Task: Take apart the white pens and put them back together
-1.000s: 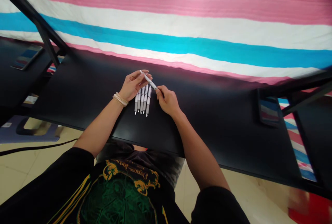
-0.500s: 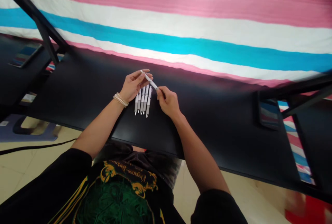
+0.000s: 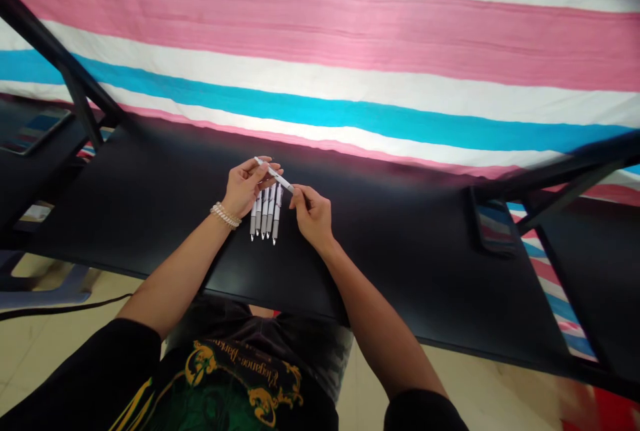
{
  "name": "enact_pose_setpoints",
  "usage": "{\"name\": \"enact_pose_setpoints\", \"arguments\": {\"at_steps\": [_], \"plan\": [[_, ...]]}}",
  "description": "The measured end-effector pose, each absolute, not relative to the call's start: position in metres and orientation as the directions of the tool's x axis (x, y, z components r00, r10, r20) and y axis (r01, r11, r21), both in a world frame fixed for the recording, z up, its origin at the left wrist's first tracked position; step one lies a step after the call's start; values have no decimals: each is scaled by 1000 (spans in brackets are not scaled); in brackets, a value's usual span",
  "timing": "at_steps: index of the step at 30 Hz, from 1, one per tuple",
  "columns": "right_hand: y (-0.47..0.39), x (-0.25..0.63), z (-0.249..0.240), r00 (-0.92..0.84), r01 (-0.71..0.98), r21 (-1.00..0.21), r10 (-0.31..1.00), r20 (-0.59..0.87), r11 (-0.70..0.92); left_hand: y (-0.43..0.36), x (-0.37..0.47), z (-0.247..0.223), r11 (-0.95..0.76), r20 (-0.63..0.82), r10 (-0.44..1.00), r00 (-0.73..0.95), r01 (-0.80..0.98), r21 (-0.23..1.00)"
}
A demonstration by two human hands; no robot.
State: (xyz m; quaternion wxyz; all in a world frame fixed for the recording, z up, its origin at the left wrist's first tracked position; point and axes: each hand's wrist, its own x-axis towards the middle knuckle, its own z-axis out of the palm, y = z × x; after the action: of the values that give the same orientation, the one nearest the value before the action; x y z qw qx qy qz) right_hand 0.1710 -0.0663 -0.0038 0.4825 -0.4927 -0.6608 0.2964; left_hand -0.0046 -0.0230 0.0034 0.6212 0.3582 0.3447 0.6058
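A white pen (image 3: 278, 178) is held slantwise between my two hands, above the black table. My left hand (image 3: 245, 184) pinches its upper left part between thumb and fingers, and a beaded bracelet (image 3: 226, 215) circles that wrist. At the pen's lower right end, the fingers of my right hand (image 3: 313, 212) are closed round the tip. Just below, several white pens with grey grips (image 3: 264, 214) lie side by side on the table, their tips toward me. My left fingers partly cover their far ends.
The black table (image 3: 400, 251) runs across the view, with a striped cloth (image 3: 320, 71) hanging behind it. A dark phone-like slab (image 3: 495, 224) lies at the right by a black metal brace (image 3: 565, 198). Another brace (image 3: 80, 91) stands at the left, near a second dark slab (image 3: 37, 130).
The camera view has shifted, so the table and hands sit slightly lower and further left. Both hands keep hold of the same pen, and the row of pens is unchanged.
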Motion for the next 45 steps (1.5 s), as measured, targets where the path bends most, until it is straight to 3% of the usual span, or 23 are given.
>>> {"name": "enact_pose_setpoints", "arguments": {"at_steps": [9, 16, 21, 26, 29, 31, 35, 39, 45], "plan": [[-61, 176, -7, -30, 380, -802, 872, 488, 461, -20, -3, -3, -12, 8, 1000, -11, -509, 861], [-55, 177, -7, 17, 368, -866, 929, 371, 339, -18, -6, 0, -13, -21, 998, -62, -506, 863], [-56, 177, -4, 24, 354, -840, 895, 446, 410, -17, -4, 1, -25, -20, 997, -80, -525, 851], [-58, 177, -7, 52, 329, -891, 937, 347, 312, -18, -4, 0, -15, -26, 998, -65, -557, 831], [-60, 177, -7, 21, 335, -875, 926, 378, 350, -18, -4, 0, -13, -23, 998, -57, -565, 825], [-60, 176, -6, 39, 293, -884, 919, 392, 364, -19, -4, 0, -16, -26, 998, -66, -567, 823], [-62, 175, -5, 33, 159, -951, 962, 272, 264, -20, -5, 2, 1, -39, 998, -58, -546, 837], [-62, 175, -5, 42, 201, -919, 934, 355, 340, -20, -5, 2, -5, -29, 998, -54, -540, 842], [-62, 177, -4, 18, 172, -937, 950, 311, 304, -21, -4, 0, -5, -20, 999, -39, -548, 836]]}}
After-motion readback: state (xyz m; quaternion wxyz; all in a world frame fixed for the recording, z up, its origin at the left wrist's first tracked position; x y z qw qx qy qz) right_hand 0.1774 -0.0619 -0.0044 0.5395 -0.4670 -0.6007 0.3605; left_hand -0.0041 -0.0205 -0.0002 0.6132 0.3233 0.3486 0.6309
